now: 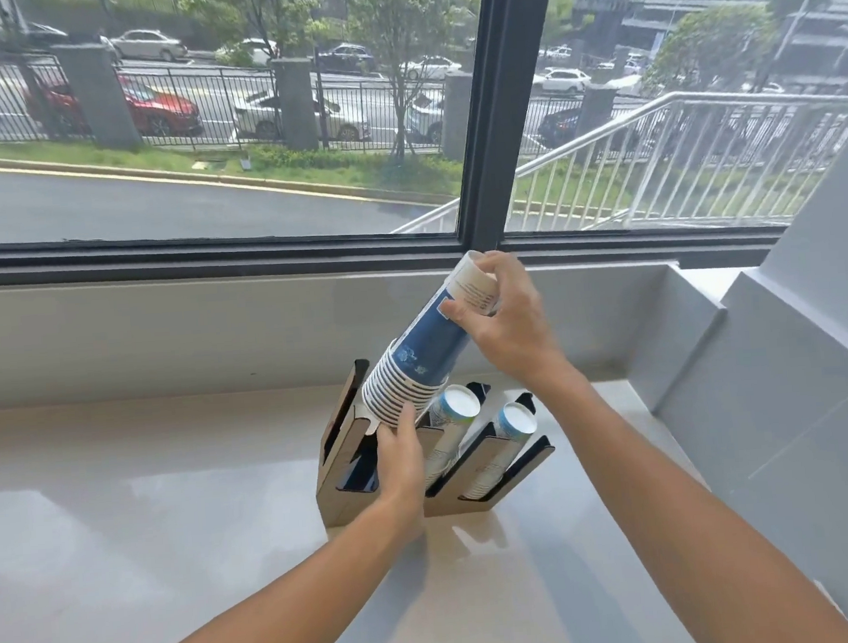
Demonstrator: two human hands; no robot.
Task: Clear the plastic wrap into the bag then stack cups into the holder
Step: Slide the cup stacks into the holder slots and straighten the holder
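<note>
A stack of blue and white paper cups (426,351) tilts over the left slot of the cup holder (340,477), rims down and to the left. My right hand (504,315) grips the stack's upper end near the window sill. My left hand (401,453) supports the rims at the stack's lower end, right at the slot's mouth. The holder's middle slot holds a cup stack (456,409) and its right slot holds another cup stack (514,423). No plastic wrap or bag is in view.
The holder stands on a pale stone counter (151,541) below a large window (198,136). A low backsplash ledge (161,329) runs behind it, and a grey wall (795,421) steps in on the right.
</note>
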